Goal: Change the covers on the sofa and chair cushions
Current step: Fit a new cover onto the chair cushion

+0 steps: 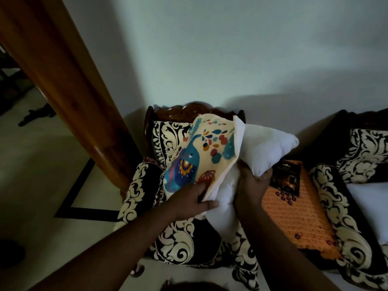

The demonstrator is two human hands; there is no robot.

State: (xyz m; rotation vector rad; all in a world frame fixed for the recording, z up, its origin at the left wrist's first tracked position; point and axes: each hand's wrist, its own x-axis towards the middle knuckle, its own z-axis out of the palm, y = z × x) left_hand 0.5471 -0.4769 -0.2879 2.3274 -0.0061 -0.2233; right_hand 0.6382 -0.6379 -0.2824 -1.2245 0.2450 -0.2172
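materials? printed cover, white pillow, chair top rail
Printed cover: looks like matte woven cloth, folds softly. White pillow: plain fabric over soft filling, dents under the right hand. Chair top rail: likely carved, varnished dark wood, glossy highlights.

Two bare forearms are seen entering from the bottom edge of the frame, one from the lower left and one from the lower right. No sleeves are seen on either arm up to the frame edge. The left hand (190,198) and the right hand (251,183) are shown near the centre of the frame, both uncovered. No rings, bracelets or watch can be made out in the dim light. A dark rounded shape is seen at the bottom centre edge, close to the camera; what it is cannot be told.
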